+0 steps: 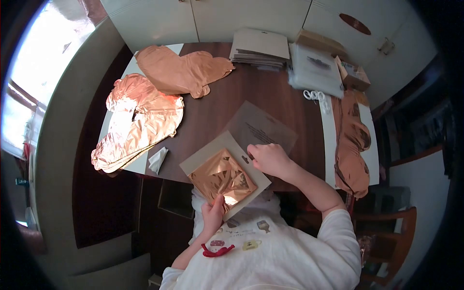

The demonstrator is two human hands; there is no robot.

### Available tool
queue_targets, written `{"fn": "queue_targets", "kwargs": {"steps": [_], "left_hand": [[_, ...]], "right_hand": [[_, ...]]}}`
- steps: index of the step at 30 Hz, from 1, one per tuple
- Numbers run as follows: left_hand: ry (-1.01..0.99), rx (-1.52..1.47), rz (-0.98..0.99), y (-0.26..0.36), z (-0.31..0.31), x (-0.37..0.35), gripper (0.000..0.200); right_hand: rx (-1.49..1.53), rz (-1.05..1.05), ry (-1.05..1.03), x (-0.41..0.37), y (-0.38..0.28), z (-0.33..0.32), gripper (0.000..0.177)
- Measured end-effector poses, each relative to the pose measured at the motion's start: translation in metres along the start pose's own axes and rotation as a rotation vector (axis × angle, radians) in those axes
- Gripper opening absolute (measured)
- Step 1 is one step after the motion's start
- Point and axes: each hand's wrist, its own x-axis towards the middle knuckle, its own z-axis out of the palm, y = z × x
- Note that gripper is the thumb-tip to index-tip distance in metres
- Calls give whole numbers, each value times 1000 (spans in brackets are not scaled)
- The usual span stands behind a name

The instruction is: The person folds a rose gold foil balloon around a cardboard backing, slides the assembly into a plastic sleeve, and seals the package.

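Observation:
My left hand (213, 213) grips the lower edge of a pale backing card (195, 166), its thumb pressing on a folded copper foil balloon (220, 176) that lies flat on the card. The card is tilted over the table's front edge, with a dark hang slot on its right side. Beside that slot, my right hand (271, 159) is closed with its fingers curled; what lies between the fingertips, if anything, is too small to tell. Under and behind the card, a clear plastic bag (263, 126) with printed text rests on the brown table.
Flat copper foil balloons (181, 72) are piled at the left, shiny ones (145, 121) nearer. Several cards (261, 46) are stacked at the back, next to clear bags (316, 67). White ribbon (315, 95) and more foil balloons (352, 145) lie right. A crumpled white tissue (157, 160) sits front left.

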Motion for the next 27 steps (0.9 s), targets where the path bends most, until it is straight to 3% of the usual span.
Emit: {"fn": "queue_targets", "kwargs": {"steps": [8,11,20,23,27], "left_hand": [[51,-74,20,0,8,-1,26],[34,51,28,-8,-2,2,27],[-7,-4,59,-15,-7,3,26],[115,-84,116,3,12,0,26],[131,-40,69,7,12,-3,27]], "right_hand": [[58,70,-52,-13,0,-1,5],[98,128,-71,-16,1,-1,9],[75,39,6,-27,-7,-8,7],[128,48,-46,-33,-3,-8,7],[201,54,1,-36,-4,-10,7]]}}
